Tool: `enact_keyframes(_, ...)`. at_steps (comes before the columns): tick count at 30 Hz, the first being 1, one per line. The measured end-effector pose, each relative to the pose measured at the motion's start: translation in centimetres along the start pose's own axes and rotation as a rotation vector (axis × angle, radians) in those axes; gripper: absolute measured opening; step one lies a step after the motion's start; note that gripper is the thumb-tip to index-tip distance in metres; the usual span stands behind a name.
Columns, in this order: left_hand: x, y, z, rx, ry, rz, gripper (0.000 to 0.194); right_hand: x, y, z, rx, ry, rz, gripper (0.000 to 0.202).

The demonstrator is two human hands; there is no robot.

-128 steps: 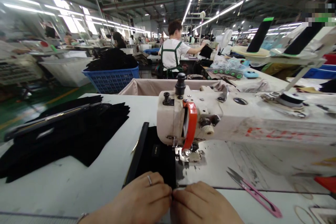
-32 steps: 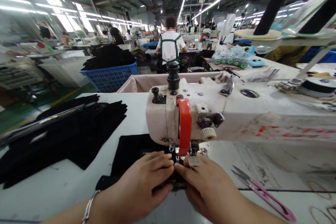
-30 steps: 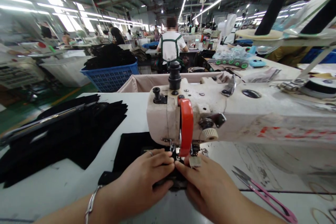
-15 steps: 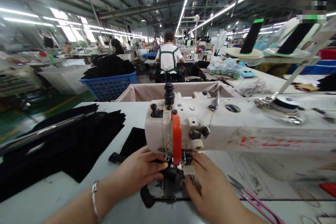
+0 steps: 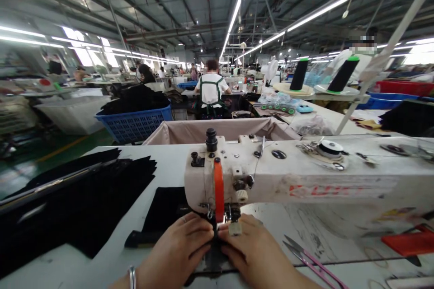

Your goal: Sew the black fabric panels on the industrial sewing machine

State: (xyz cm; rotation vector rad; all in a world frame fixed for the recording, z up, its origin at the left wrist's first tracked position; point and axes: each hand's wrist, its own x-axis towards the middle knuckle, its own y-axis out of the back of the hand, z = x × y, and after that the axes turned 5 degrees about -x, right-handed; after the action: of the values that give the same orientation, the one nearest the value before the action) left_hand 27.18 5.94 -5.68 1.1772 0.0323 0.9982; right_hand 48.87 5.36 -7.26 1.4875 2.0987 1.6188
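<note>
well, left hand: your left hand point(image 5: 185, 244) is partly curled, fingers close together, their tips down at the dark cloth by the needle area; whether they pinch it, you cannot tell from here.
right hand: your right hand point(image 5: 254, 244) is loosely bent, its fingertips close to those of the left, just in front of the machine head; any grip on the cloth is unclear.
ring and bracelet: you wear a ring point(image 5: 184, 219) and a silvery bracelet point(image 5: 132, 277) on the left side.
black fabric piece: your black fabric piece point(image 5: 166, 207) lies flat on the table point(image 5: 139, 203), left of the machine head and partly hidden by it and your left hand.
sewing machine: the white sewing machine point(image 5: 271, 189) stands ahead of you, its arm running right, with an orange strip point(image 5: 219, 192) upright on the head.
snips: the pink-handled snips point(image 5: 313, 264) lie to the right of your right hand, blades pointing away from you.
dark stack: a stack of black pieces point(image 5: 84, 203) spreads over the table to your left, apart from the fabric piece.
beyond: a pale cloth bin point(image 5: 217, 133) sits behind the machine, a blue basket point(image 5: 135, 124) heaped with black cloth to its left.
co-worker: a person point(image 5: 210, 90) in a white top with green straps faces away from you.
</note>
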Motion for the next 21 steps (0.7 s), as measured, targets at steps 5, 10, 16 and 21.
enact_keyframes(5, 0.0, -0.6, 0.1, -0.035, 0.036, 0.041, 0.017, -0.2, -1.0, 0.2, -0.013, -0.029, -0.043, 0.026)
enact_keyframes(10, 0.5, -0.6, -0.2, -0.058, 0.046, 0.049, 0.018, 0.1, -0.9, 0.2, 0.037, -0.001, 0.018, 0.026)
enact_keyframes(16, 1.0, -1.0, -1.0, -0.032, 0.207, 0.030, 0.020, 0.7, -1.0, 0.3, -0.002, -0.130, 0.013, 0.019)
enact_keyframes(21, 1.2, -0.8, -1.3, -0.029, 0.249, 0.010, 0.021, 0.7, -1.4, 0.4, -0.075, -0.206, -0.030, 0.019)
